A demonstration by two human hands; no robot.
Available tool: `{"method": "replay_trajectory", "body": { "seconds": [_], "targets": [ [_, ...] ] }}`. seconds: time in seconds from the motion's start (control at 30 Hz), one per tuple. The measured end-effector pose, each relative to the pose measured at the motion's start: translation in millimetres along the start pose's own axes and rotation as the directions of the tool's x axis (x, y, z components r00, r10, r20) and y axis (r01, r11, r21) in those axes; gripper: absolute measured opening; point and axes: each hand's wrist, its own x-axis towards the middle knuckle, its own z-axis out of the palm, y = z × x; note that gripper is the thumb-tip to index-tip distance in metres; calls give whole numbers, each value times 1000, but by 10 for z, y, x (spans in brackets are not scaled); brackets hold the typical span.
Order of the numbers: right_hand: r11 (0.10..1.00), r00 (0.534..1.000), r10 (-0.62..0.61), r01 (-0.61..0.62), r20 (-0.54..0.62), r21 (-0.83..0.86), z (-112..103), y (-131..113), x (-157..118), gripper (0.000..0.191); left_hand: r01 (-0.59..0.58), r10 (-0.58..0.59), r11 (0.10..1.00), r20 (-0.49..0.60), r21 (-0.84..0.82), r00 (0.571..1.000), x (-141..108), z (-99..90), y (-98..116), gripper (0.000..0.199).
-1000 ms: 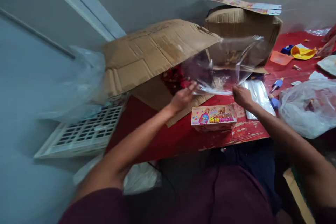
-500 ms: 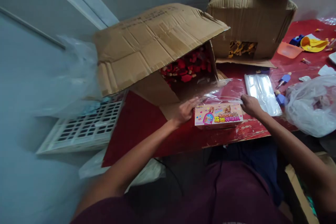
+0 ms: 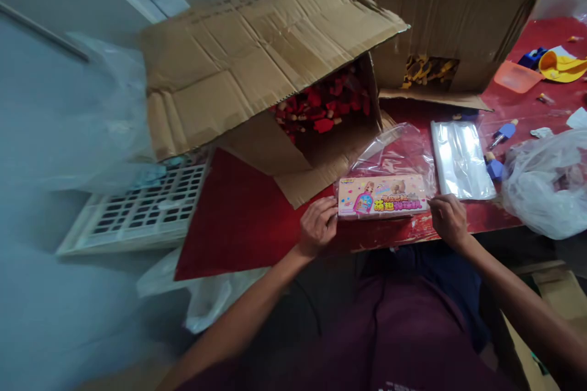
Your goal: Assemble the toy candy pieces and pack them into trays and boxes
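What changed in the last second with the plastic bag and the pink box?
The clear plastic bag came down from midair to the table, and the pink toy box now seems to sit in its mouth. The left hand and right hand moved down to hold the box's ends. The stack of clear bags and the open cardboard carton stayed put.

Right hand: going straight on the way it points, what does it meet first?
The right hand would meet the end of the pink toy box first; its fingers look to be at it, though depth is unclear.
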Motion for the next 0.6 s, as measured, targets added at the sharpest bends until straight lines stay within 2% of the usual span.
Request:
{"method": "replay_trajectory", "body": {
  "seconds": [0.13,0.27,0.33,0.47,0.6],
  "targets": [
    [999,999,-27,29,44,-42,-26,-35,-153,13,-8,7,998,16,65,1000,-202,12,31,6],
    [989,989,-97,109,113,-105,7,-59,-342,15,-68,56,994,124,89,991,-437,64,-22,14],
    [985,983,-93,114,156,-132,71,-40,-423,18,-68,51,994,183,84,982,-520,118,-66,20],
    [988,961,-2,45,278,-147,272,25,-504,26,63,-101,990,323,128,941,-580,284,-156,25],
    [982,918,157,-105,363,-159,468,39,-546,24,145,-194,978,380,153,905,-601,457,-197,24]
  ]
}}
